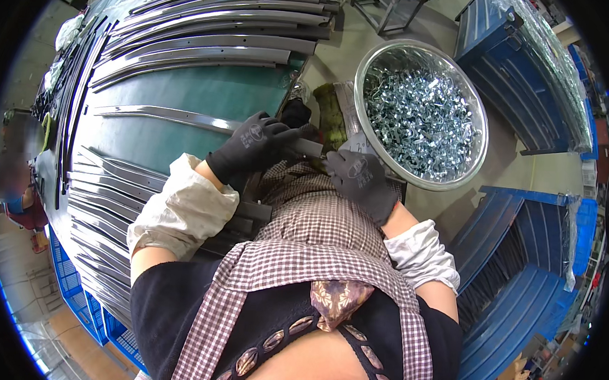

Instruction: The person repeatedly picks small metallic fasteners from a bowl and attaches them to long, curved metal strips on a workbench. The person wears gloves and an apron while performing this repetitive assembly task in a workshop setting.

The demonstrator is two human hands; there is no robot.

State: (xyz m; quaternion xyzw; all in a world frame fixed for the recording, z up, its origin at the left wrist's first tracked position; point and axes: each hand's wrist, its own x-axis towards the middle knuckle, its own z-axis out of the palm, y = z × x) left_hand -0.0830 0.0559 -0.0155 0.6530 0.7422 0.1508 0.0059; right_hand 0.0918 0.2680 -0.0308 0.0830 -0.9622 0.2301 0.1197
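A long, dark, glossy trim strip [178,116] reaches from the table to in front of my body. Near its right end, my left hand [255,142], in a black glove, is closed around it. The end of the strip [308,147] sticks out past those fingers. Just beyond that end is my right hand [361,179], also black-gloved, its fingers bent together toward the strip. Whatever its fingertips may hold is too small or hidden to tell. A large clear bowl [480,133] of small shiny metal clips [419,120] stands close to the right hand.
More dark strips lie on the green-topped table [187,86], in a far stack [216,26] and a near stack [107,202]. Blue metal crates [520,84] stand at the right. A stool [394,7] is at the top, and another person [22,205] is at the far left.
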